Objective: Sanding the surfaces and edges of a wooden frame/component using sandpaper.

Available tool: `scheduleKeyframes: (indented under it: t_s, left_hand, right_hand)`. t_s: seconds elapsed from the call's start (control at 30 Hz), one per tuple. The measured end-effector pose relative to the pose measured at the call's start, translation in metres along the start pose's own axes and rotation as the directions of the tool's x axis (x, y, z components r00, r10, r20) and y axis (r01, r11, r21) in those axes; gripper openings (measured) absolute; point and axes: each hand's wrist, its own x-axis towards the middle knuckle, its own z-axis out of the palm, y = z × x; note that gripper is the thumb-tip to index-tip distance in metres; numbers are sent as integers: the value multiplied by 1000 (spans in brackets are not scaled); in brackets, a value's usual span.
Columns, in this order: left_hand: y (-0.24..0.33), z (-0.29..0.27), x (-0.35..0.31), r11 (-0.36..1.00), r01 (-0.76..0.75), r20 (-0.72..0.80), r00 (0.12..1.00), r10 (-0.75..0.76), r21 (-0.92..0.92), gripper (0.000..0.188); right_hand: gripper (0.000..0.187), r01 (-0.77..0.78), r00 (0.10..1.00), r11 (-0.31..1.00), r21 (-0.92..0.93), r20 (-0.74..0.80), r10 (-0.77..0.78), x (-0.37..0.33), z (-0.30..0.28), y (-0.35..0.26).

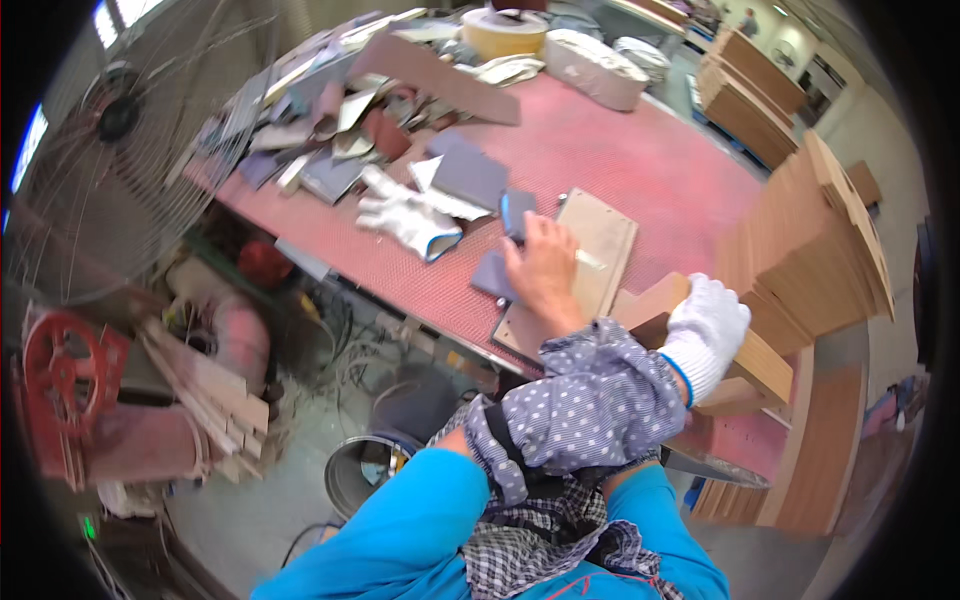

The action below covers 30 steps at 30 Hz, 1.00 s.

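Note:
My arms cross in front of me. My left hand [708, 330], in a white knit glove with a blue cuff, is closed over the top of a pale wooden piece [755, 365] at the table's right side. My bare right hand [545, 265] reaches out under the left sleeve, its thumb and fingers at a small dark block with a blue face [513, 214]. Beneath that wrist lies a flat tan board [603, 235] with small holes near its edge. An empty white glove [410, 218] lies left of the block, beside dark grey abrasive sheets [465, 172].
The red table [670, 150] carries a heap of sandpaper scraps [385, 125] and a tape roll [503, 35] at the back. Stacked wooden panels [800, 250] rise at right. A caged fan [115, 110], red handwheel [75, 365] and metal bucket [350, 478] stand at left.

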Motion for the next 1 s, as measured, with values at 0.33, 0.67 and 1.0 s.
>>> scheduleKeyframes:
  t_s: [0.33, 0.67, 1.0]
  left_hand:
    - [2, 0, -16, 994, -12, -33, 999, 16, 109, 53]
    - [-9, -2, -17, 991, -55, -105, 992, 68, 125, 52]
    - [-5, -8, -13, 977, -85, -49, 994, 97, 198, 61]
  right_hand:
    - [38, -108, 992, 992, -66, 57, 112, 23, 38, 0]
    - [51, -347, 865, 778, 523, 499, 50, -87, -108, -9]
    - [56, -283, 925, 956, -77, -287, 250, -275, -217, 93]
